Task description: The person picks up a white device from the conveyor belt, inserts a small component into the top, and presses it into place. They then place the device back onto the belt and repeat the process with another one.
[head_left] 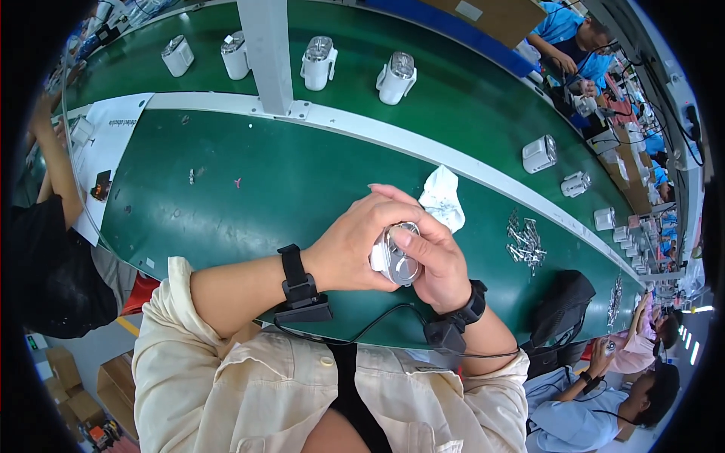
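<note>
Both hands are wrapped round a small white device with a clear, silvery top (401,264), held just above the green bench. My left hand (343,245) cups it from the left and far side, fingers closed about its body. On the right, my right hand (442,268) grips it with the thumb lying across the top edge. The palms hide the device's lower part. A crumpled white cloth (442,198) lies just beyond my right hand. Black straps with small boxes sit on both wrists, and a black cable (370,326) runs between them.
Loose metal parts (526,241) lie in a pile to the right, near a black bag (563,306). Similar white devices (319,64) stand along the green belt (340,23) behind a white rail and post (266,57). A paper sheet (117,132) lies left. Other people work at both sides.
</note>
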A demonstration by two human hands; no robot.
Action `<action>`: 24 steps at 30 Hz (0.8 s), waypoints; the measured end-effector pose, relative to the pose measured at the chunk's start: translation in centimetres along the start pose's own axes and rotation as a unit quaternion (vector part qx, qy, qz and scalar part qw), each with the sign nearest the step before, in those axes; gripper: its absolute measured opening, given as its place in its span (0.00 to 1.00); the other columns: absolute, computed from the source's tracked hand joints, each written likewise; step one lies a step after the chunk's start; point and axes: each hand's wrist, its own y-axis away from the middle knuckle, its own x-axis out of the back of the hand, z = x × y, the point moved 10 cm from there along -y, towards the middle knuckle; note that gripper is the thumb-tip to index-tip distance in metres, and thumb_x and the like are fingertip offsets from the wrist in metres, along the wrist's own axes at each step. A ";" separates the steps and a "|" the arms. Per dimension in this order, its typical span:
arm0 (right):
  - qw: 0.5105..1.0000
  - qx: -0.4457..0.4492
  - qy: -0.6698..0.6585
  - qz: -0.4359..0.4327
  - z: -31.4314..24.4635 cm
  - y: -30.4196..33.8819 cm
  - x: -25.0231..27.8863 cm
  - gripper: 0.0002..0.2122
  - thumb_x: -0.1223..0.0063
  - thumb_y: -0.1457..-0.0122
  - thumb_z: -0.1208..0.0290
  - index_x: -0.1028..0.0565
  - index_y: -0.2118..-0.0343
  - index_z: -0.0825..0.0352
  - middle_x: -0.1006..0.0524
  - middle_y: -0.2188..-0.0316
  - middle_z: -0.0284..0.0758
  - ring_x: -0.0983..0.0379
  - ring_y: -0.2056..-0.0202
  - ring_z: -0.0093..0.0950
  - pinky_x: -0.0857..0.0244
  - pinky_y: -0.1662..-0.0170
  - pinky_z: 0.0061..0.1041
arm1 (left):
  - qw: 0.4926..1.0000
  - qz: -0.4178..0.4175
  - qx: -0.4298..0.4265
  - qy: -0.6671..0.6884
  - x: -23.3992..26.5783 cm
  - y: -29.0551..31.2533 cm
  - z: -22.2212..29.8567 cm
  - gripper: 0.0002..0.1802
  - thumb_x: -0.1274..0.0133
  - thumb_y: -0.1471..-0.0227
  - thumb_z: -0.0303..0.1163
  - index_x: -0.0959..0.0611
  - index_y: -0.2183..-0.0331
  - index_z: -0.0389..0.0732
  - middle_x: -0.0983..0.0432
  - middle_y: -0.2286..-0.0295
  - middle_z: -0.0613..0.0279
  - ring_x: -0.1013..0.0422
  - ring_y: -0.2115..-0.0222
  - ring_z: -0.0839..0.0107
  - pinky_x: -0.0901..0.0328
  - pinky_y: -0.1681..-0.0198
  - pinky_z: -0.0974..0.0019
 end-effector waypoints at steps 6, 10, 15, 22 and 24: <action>0.982 0.070 0.165 -0.057 -2.0 0.3 -1.2 0.18 0.54 0.37 0.70 0.32 0.46 0.71 0.44 0.37 0.45 0.37 0.43 0.33 0.43 0.42 0.31 | 0.998 -0.029 0.042 0.025 -0.2 0.3 -0.2 0.46 0.31 0.74 0.26 0.36 0.50 0.46 0.30 0.55 0.57 0.31 0.57 0.54 0.36 0.53 0.57; 0.995 0.062 0.070 -0.040 -1.5 0.5 -0.3 0.17 0.51 0.38 0.71 0.30 0.47 0.70 0.42 0.38 0.39 0.41 0.41 0.31 0.46 0.41 0.29 | 0.996 -0.019 0.048 0.076 -0.3 0.4 -0.8 0.49 0.30 0.74 0.27 0.37 0.48 0.44 0.31 0.54 0.57 0.30 0.56 0.57 0.35 0.52 0.60; 0.998 0.025 0.049 -0.032 -1.9 0.8 -0.9 0.18 0.51 0.37 0.68 0.31 0.47 0.71 0.43 0.38 0.41 0.41 0.41 0.32 0.47 0.40 0.31 | 0.991 -0.014 0.028 0.130 -0.2 0.6 -0.6 0.52 0.28 0.74 0.27 0.39 0.47 0.42 0.32 0.53 0.55 0.30 0.55 0.60 0.33 0.53 0.62; 0.907 0.160 0.389 0.001 -3.8 1.7 -2.5 0.30 0.37 0.50 0.69 0.36 0.45 0.70 0.38 0.42 0.43 0.38 0.43 0.35 0.43 0.43 0.33 | 0.990 -0.020 0.055 0.131 -0.7 0.7 -1.5 0.56 0.27 0.73 0.31 0.43 0.43 0.42 0.33 0.54 0.52 0.30 0.56 0.58 0.34 0.52 0.61; 0.896 0.150 0.418 -0.009 -3.7 1.1 -2.0 0.29 0.38 0.49 0.70 0.37 0.45 0.70 0.37 0.44 0.43 0.37 0.45 0.32 0.42 0.44 0.31 | 0.990 -0.036 0.106 0.083 -1.0 0.8 -2.7 0.59 0.27 0.72 0.34 0.45 0.42 0.41 0.35 0.53 0.49 0.32 0.54 0.55 0.35 0.51 0.59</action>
